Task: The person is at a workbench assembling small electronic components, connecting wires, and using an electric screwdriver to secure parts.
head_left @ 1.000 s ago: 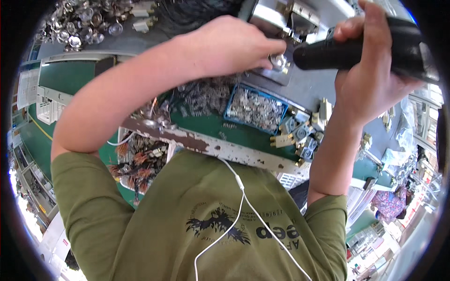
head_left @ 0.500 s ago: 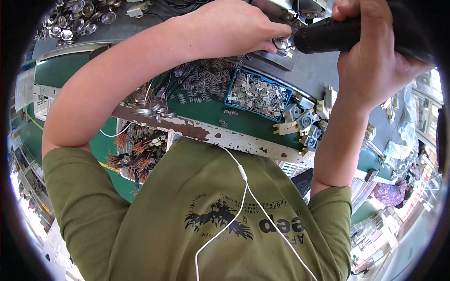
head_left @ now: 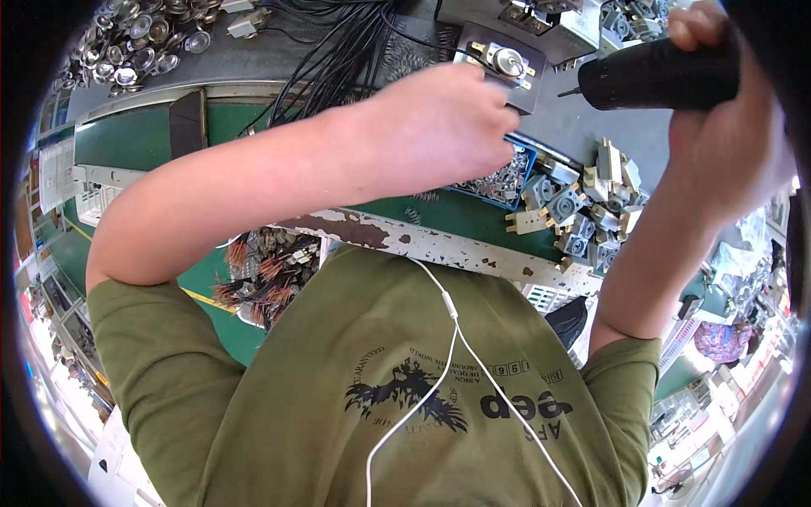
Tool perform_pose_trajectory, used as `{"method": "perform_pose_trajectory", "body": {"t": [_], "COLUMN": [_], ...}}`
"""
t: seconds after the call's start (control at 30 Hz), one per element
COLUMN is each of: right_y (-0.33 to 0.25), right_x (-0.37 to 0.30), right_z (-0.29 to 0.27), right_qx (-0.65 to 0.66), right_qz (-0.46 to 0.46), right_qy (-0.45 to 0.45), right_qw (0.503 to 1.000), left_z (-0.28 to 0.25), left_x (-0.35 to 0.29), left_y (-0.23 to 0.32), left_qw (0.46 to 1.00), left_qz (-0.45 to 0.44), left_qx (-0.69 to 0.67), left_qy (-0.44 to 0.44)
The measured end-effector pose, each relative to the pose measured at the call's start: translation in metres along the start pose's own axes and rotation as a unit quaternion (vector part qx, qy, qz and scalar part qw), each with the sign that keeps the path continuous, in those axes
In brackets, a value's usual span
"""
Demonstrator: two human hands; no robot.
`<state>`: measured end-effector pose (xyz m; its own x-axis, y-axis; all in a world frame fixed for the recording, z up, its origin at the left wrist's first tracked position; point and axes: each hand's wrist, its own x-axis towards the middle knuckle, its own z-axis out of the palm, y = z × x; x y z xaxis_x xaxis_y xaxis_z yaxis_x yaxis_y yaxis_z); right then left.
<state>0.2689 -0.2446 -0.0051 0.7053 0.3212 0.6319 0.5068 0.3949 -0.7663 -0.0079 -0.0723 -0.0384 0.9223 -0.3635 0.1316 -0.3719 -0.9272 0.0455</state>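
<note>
My right hand (head_left: 718,156) grips a black cylindrical electric screwdriver (head_left: 659,78), its thin bit pointing left. A small pale switch-like part with a round metal cap (head_left: 508,62) and brass tabs sits on a metal block (head_left: 528,100); the bit is apart from it. My left hand (head_left: 448,131) is closed just below that block, over a blue-rimmed tray (head_left: 524,177) of small metal pieces. Its fingertips point down out of sight, so anything in them is hidden.
Black cables (head_left: 338,55) run over the bench at upper middle. Round metal caps (head_left: 139,42) are heaped at upper left. Pale and grey switch-like parts (head_left: 583,207) pile up right of the tray. Wires with orange ends (head_left: 266,270) hang below the chipped bench edge (head_left: 405,245).
My left hand has left the capped part and moved down toward the tray. My right hand has drawn the screwdriver away to the right, baring its bit. The view has shifted slightly.
</note>
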Motion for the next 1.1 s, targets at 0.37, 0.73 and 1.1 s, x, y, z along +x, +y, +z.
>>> {"method": "perform_pose_trajectory", "body": {"t": [0.37,0.73,1.1], "right_y": [-0.050,-0.062,-0.060], "right_x": [0.008,-0.002,-0.007], "right_z": [0.043,0.154,0.179], "right_qx": [0.057,0.126,0.061], "right_qz": [-0.085,-0.084,-0.149], "right_qy": [0.018,-0.008,0.068], "right_qw": [0.995,0.988,0.985], "left_z": [0.004,0.001,-0.003], "left_x": [0.001,-0.002,-0.003], "left_y": [0.001,-0.003,-0.002], "left_qw": [0.993,0.982,0.985], "left_qz": [0.007,0.019,0.008], "left_qx": [-0.116,-0.185,-0.172], "left_qy": [0.017,0.030,-0.024]}}
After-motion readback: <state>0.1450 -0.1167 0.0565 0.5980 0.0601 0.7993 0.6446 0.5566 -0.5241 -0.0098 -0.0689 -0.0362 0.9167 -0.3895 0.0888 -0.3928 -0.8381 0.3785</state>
